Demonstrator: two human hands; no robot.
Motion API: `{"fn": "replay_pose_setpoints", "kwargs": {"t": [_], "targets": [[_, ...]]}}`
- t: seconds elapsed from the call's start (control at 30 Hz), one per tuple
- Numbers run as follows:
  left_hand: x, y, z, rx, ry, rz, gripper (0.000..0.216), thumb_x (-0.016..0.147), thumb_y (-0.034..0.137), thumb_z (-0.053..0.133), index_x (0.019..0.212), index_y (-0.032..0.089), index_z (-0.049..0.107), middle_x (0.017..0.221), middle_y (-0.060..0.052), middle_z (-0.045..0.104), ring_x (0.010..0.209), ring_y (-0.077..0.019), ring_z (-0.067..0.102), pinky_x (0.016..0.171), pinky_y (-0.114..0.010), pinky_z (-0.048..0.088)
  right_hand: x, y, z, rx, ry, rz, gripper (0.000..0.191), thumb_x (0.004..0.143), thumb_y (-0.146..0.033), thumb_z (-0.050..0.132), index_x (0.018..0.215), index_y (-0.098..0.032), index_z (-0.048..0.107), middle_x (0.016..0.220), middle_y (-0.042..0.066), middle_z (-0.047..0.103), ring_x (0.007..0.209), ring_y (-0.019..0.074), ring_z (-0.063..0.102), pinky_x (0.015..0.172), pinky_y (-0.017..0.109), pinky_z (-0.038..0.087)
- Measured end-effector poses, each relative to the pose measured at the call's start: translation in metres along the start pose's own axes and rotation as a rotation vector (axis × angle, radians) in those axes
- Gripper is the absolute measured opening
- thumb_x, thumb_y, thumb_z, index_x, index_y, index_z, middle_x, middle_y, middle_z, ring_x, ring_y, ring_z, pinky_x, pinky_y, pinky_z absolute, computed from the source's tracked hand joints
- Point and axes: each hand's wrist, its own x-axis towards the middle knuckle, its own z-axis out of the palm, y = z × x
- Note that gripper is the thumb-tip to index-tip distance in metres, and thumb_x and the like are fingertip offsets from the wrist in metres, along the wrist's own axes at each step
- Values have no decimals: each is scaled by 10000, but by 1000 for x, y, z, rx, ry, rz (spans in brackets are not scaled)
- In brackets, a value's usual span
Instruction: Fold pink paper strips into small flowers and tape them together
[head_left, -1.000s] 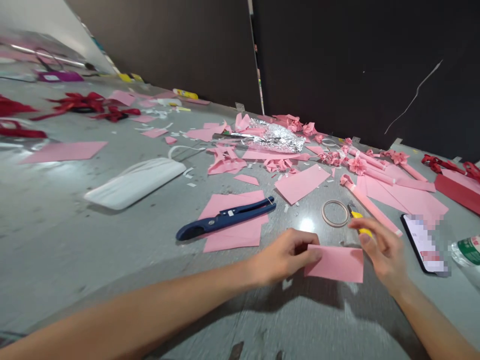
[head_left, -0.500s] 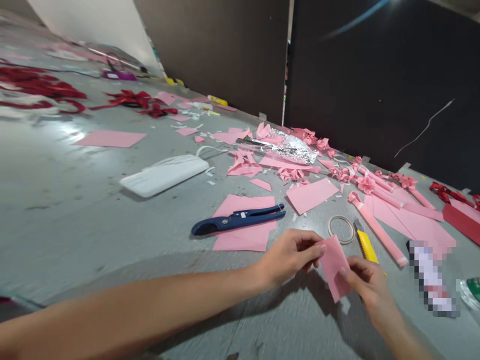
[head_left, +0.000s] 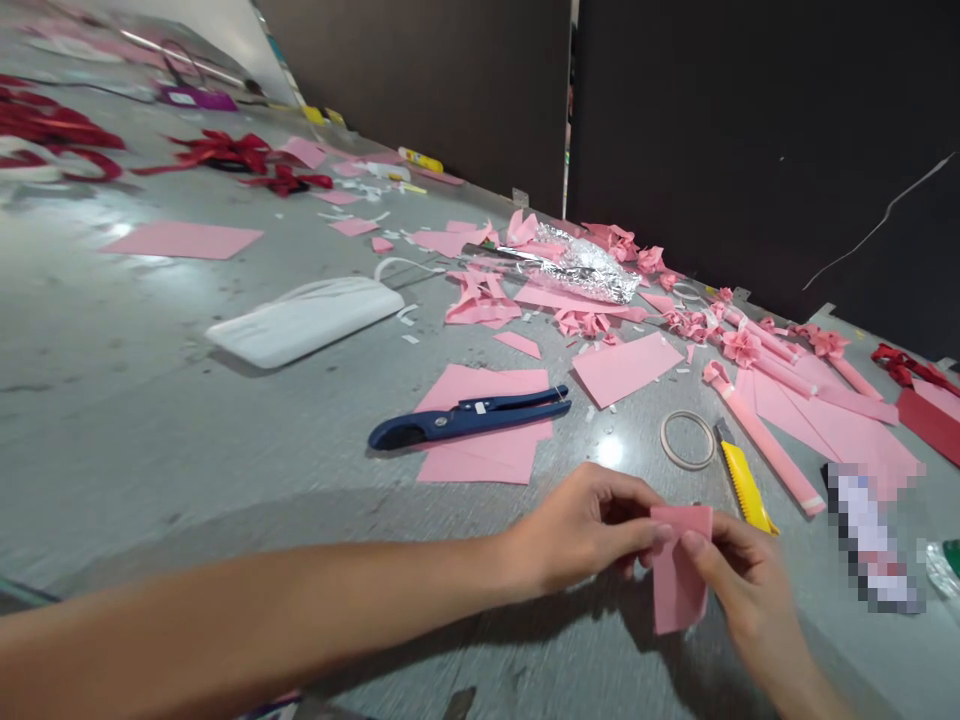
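Between my two hands is a small piece of pink paper [head_left: 679, 585], held upright above the grey surface. My left hand [head_left: 600, 525] pinches its upper left edge between thumb and fingers. At the upper right, my right hand [head_left: 739, 570] has its thumb on the front of the paper and its fingers behind, partly hidden. Just beyond the hands lie a roll of narrow tape [head_left: 688, 441] and a yellow box cutter [head_left: 748, 490]. Blue-handled pruning shears [head_left: 472, 417] rest on pink paper sheets [head_left: 480, 467] to the left.
Rolled pink paper tubes [head_left: 765, 440] and pink paper flowers [head_left: 742, 348] lie at the right. Crumpled silver foil [head_left: 589, 267] sits at the back, near the dark panel [head_left: 750, 130]. A white, flat-looking object with a cord [head_left: 307, 322] and red ribbons [head_left: 225, 150] are leftward.
The pink paper has turned from slanted to nearly upright, and my right hand's grip has moved up toward its top edge. The view has shifted slightly.
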Motion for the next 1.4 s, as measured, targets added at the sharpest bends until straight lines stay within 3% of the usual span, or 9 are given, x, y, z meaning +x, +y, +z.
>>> {"fn": "replay_pose_setpoints", "kwargs": {"t": [0.27, 0.5, 0.63, 0.8, 1.0, 1.13, 1.27, 1.4], "targets": [[-1, -3, -1, -10, -2, 16, 297, 926, 432, 758, 812, 157, 767, 664, 9, 663, 561, -100, 576, 555, -226, 474, -2, 2, 2, -12, 23, 20, 441, 990, -636, 758, 878, -224, 868, 788, 97, 808, 701, 246, 750, 631, 322, 595], [-1, -9, -3, 94, 26, 24, 324, 956, 448, 725, 895, 145, 818, 666, -7, 671, 566, -116, 586, 561, -239, 488, 0, -1, 3, -31, -9, 14, 442, 987, -642, 760, 896, -223, 870, 795, 77, 791, 697, 212, 689, 620, 291, 533], [-3, -8, -3, 191, 29, 6, 339, 963, 459, 713, 919, 149, 840, 626, -6, 654, 549, -121, 566, 540, -237, 460, 3, -7, 2, -10, -1, -5, 481, 1002, -650, 720, 827, -217, 836, 720, 44, 703, 652, 189, 602, 596, 290, 469], [-4, -6, -4, 249, 46, 7, 349, 966, 467, 708, 876, 149, 821, 585, -4, 622, 532, -124, 534, 507, -232, 408, 4, -8, 0, -27, 46, -17, 546, 1015, -600, 706, 631, -215, 663, 605, -15, 486, 596, 159, 427, 563, 305, 354], [-3, -5, -5, 258, 62, 9, 393, 968, 493, 681, 837, 139, 790, 593, 0, 600, 538, -118, 509, 520, -239, 391, 6, -4, 3, 17, 13, 15, 514, 991, -639, 723, 725, -200, 765, 675, 26, 598, 633, 175, 500, 576, 305, 404], [-4, -3, -4, 251, 97, 37, 379, 952, 504, 698, 820, 156, 768, 600, 11, 582, 548, -116, 488, 529, -244, 356, 9, -4, 5, 41, 16, 44, 577, 959, -674, 745, 623, -210, 681, 610, 4, 523, 594, 162, 443, 547, 299, 379], [-4, -5, -4, 239, 155, 31, 387, 940, 526, 702, 792, 169, 738, 621, 14, 565, 576, -122, 460, 547, -256, 336, 10, -6, 8, 97, -25, 53, 584, 947, -708, 744, 656, -203, 700, 625, 5, 530, 601, 160, 440, 548, 295, 403], [-2, -6, -8, 335, 149, 7, 385, 928, 518, 670, 758, 173, 685, 632, 20, 521, 605, -130, 423, 570, -270, 287, 9, -7, 9, 100, -27, 63, 628, 946, -693, 742, 569, -214, 591, 601, -16, 421, 596, 147, 343, 526, 294, 319]]}}
